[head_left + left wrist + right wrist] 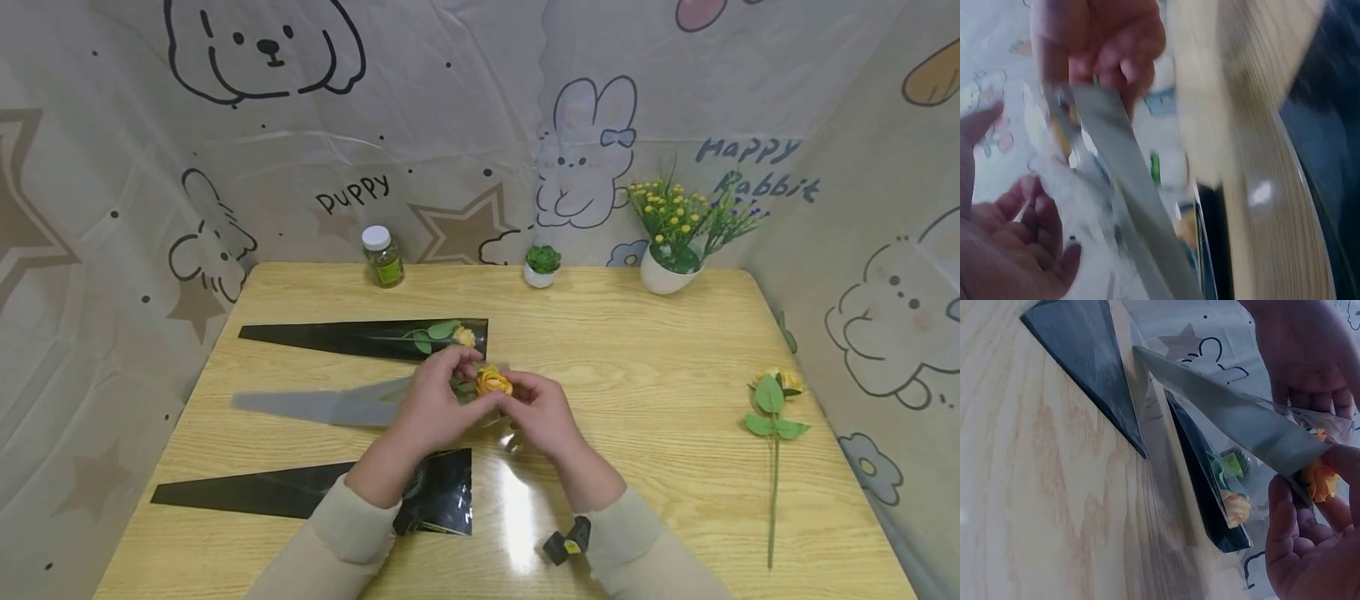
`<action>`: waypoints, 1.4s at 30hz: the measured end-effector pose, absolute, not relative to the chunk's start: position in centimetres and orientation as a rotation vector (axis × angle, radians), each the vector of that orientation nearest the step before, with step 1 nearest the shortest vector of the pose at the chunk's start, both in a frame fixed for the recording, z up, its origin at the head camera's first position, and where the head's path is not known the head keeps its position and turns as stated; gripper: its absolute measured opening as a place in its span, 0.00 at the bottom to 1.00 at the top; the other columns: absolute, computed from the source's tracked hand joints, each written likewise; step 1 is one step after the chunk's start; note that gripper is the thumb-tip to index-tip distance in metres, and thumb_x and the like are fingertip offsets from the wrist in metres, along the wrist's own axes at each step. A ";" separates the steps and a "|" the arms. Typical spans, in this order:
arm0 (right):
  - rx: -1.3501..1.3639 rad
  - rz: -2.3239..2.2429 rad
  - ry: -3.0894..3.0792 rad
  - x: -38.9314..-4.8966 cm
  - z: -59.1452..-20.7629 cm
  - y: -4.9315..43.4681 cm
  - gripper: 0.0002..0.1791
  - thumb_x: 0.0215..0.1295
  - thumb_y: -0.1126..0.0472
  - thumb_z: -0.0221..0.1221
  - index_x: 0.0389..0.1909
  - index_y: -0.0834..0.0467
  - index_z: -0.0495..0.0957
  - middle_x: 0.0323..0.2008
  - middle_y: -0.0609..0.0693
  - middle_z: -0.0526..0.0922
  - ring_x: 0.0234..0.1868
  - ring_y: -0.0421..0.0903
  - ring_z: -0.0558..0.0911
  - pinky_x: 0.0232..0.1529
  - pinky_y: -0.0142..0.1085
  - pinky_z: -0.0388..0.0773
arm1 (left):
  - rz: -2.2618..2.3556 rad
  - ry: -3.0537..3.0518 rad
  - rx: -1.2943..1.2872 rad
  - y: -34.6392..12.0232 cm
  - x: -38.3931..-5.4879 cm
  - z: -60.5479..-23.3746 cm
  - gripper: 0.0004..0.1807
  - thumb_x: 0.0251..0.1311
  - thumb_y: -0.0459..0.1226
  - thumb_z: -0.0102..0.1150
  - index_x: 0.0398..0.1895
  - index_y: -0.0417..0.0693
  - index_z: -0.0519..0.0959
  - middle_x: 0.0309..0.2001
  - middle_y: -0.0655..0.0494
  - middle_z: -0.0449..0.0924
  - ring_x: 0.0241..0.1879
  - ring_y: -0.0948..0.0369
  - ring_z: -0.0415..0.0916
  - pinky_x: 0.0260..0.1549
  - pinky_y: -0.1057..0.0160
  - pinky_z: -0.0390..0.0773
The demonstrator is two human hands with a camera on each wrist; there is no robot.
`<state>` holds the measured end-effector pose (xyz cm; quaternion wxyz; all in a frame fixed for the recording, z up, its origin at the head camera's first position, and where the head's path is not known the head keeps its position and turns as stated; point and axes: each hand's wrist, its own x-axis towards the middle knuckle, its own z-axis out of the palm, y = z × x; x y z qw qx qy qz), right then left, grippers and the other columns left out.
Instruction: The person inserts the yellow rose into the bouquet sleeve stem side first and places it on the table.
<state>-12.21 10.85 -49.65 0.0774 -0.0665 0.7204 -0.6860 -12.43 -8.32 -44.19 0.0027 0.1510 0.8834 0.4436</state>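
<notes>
1. The right hand [543, 412] grips the mouth of a grey translucent sleeve [315, 407], thumb on one face and fingers on the other, as the right wrist view shows
2. The left hand [442, 392] has its thumb and fingers apart about the wide end of that sleeve; its thumb reaches the orange-yellow rose [494, 381], close to the right thumb
3. The rose sits at the sleeve's mouth, its head showing between both hands, with some clear film beside it
4. The sleeve's narrow end points left, over the wooden desk [637, 483]
5. Beyond it lies a far black sleeve [322, 337] with a pale yellow flower [464, 336] at its wide end; nearer the person lies a second black sleeve [450, 492]
6. Well apart at the right, a leafy long-stemmed rose [769, 395] lies on the desk
7. Along the back edge stand a white-lidded jar [386, 265], a small potted succulent [542, 265] and a white pot [664, 279] of yellow and purple flowers [678, 212]
</notes>
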 end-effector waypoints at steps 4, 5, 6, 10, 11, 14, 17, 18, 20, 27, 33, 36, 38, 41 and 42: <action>-0.218 -2.052 2.144 -12.3 -49.8 11.0 0.17 0.69 0.71 0.67 0.56 0.74 0.80 0.47 0.67 0.88 0.36 0.41 0.87 0.37 0.35 0.86 | 0.954 2.833 0.496 -10.2 -12.7 -44.8 0.64 0.37 0.53 0.91 0.80 0.50 0.65 0.74 0.47 0.68 0.74 0.42 0.62 0.69 0.25 0.54; -0.212 -2.047 2.151 -12.3 -49.7 11.0 0.17 0.69 0.71 0.67 0.55 0.74 0.80 0.45 0.66 0.89 0.35 0.42 0.87 0.37 0.36 0.86 | 0.871 2.824 0.492 -10.6 -12.8 -45.0 0.68 0.35 0.53 0.92 0.82 0.51 0.62 0.77 0.46 0.65 0.76 0.40 0.60 0.69 0.22 0.50; -0.197 -2.040 2.160 -12.3 -49.7 10.9 0.16 0.68 0.71 0.68 0.53 0.74 0.81 0.42 0.64 0.89 0.34 0.43 0.86 0.36 0.35 0.85 | 0.811 2.816 0.484 -10.8 -12.9 -45.3 0.69 0.34 0.51 0.92 0.83 0.51 0.61 0.78 0.46 0.65 0.76 0.39 0.60 0.69 0.21 0.48; -0.154 -2.018 2.200 -12.3 -49.8 10.5 0.11 0.64 0.70 0.72 0.43 0.68 0.80 0.32 0.55 0.88 0.28 0.43 0.83 0.29 0.32 0.80 | 0.701 2.800 0.465 -11.3 -13.2 -46.3 0.59 0.43 0.41 0.87 0.80 0.49 0.64 0.73 0.45 0.71 0.72 0.40 0.67 0.69 0.22 0.50; -0.152 -2.011 2.212 -12.3 -49.8 10.5 0.11 0.64 0.70 0.72 0.40 0.67 0.79 0.30 0.53 0.87 0.26 0.43 0.81 0.27 0.31 0.78 | 0.701 2.798 0.471 -11.3 -13.3 -46.4 0.56 0.45 0.39 0.85 0.79 0.48 0.65 0.71 0.44 0.73 0.70 0.40 0.69 0.69 0.24 0.54; -0.184 -1.984 2.255 -12.2 -50.1 10.4 0.11 0.65 0.68 0.72 0.35 0.65 0.78 0.26 0.50 0.84 0.25 0.42 0.79 0.26 0.30 0.76 | 0.721 2.796 0.496 -11.6 -13.6 -46.8 0.50 0.47 0.35 0.81 0.76 0.47 0.68 0.67 0.45 0.76 0.66 0.42 0.72 0.67 0.33 0.63; -0.295 -1.957 2.269 -12.0 -50.1 10.7 0.07 0.71 0.68 0.67 0.37 0.70 0.81 0.30 0.56 0.86 0.29 0.48 0.83 0.32 0.36 0.82 | 0.764 2.798 0.502 -12.0 -13.7 -46.8 0.48 0.47 0.33 0.80 0.75 0.47 0.69 0.65 0.46 0.76 0.66 0.43 0.72 0.66 0.37 0.66; -0.337 -1.936 2.281 -12.0 -50.2 10.9 0.07 0.71 0.68 0.64 0.39 0.71 0.82 0.33 0.57 0.87 0.31 0.51 0.84 0.33 0.38 0.84 | 0.777 2.798 0.496 -12.1 -13.8 -46.7 0.48 0.47 0.33 0.79 0.75 0.47 0.69 0.66 0.46 0.76 0.66 0.43 0.72 0.66 0.37 0.66; -0.427 -1.878 2.310 -11.9 -50.2 11.1 0.08 0.71 0.71 0.61 0.46 0.71 0.84 0.39 0.60 0.88 0.36 0.54 0.86 0.37 0.41 0.85 | 0.794 2.800 0.482 -12.5 -13.9 -46.5 0.48 0.48 0.32 0.79 0.76 0.47 0.69 0.66 0.46 0.76 0.67 0.43 0.72 0.67 0.37 0.65; -0.486 -1.707 2.410 -11.8 -50.4 11.2 0.11 0.73 0.66 0.62 0.50 0.67 0.86 0.41 0.58 0.89 0.37 0.47 0.84 0.38 0.36 0.82 | 0.747 2.782 0.468 -13.0 -14.5 -46.6 0.48 0.49 0.33 0.77 0.77 0.49 0.68 0.65 0.46 0.75 0.66 0.45 0.72 0.65 0.38 0.67; -0.273 -1.706 2.482 -11.6 -50.7 10.7 0.14 0.80 0.57 0.58 0.47 0.64 0.87 0.43 0.56 0.90 0.45 0.51 0.87 0.51 0.49 0.84 | 0.617 2.786 0.457 -12.9 -15.0 -47.5 0.50 0.45 0.31 0.77 0.77 0.50 0.69 0.64 0.45 0.75 0.64 0.43 0.71 0.63 0.35 0.66; -0.234 -1.666 2.515 -11.4 -50.9 10.4 0.14 0.78 0.55 0.62 0.48 0.62 0.87 0.45 0.54 0.89 0.48 0.52 0.87 0.54 0.52 0.83 | 0.530 2.787 0.472 -12.9 -15.0 -47.9 0.52 0.44 0.31 0.76 0.78 0.51 0.68 0.65 0.43 0.73 0.67 0.42 0.69 0.65 0.31 0.62; -0.268 -1.625 2.533 -11.4 -51.1 10.2 0.12 0.75 0.55 0.66 0.47 0.61 0.88 0.46 0.54 0.88 0.49 0.53 0.86 0.54 0.53 0.82 | 0.491 2.787 0.477 -12.9 -15.0 -48.1 0.53 0.43 0.32 0.78 0.79 0.51 0.67 0.66 0.42 0.71 0.69 0.41 0.67 0.67 0.28 0.59; -0.346 -1.543 2.580 -11.5 -51.3 9.9 0.07 0.69 0.59 0.70 0.40 0.59 0.88 0.50 0.56 0.85 0.51 0.55 0.84 0.53 0.53 0.82 | 0.473 2.784 0.473 -12.9 -14.9 -48.2 0.54 0.45 0.34 0.80 0.80 0.51 0.66 0.66 0.40 0.70 0.70 0.40 0.64 0.67 0.27 0.58; -0.369 -1.521 2.591 -11.5 -51.3 9.8 0.04 0.69 0.61 0.71 0.37 0.59 0.88 0.51 0.57 0.85 0.51 0.55 0.84 0.53 0.52 0.82 | 0.476 2.780 0.468 -12.9 -14.8 -48.2 0.53 0.46 0.35 0.81 0.79 0.52 0.66 0.67 0.40 0.69 0.71 0.40 0.64 0.67 0.28 0.58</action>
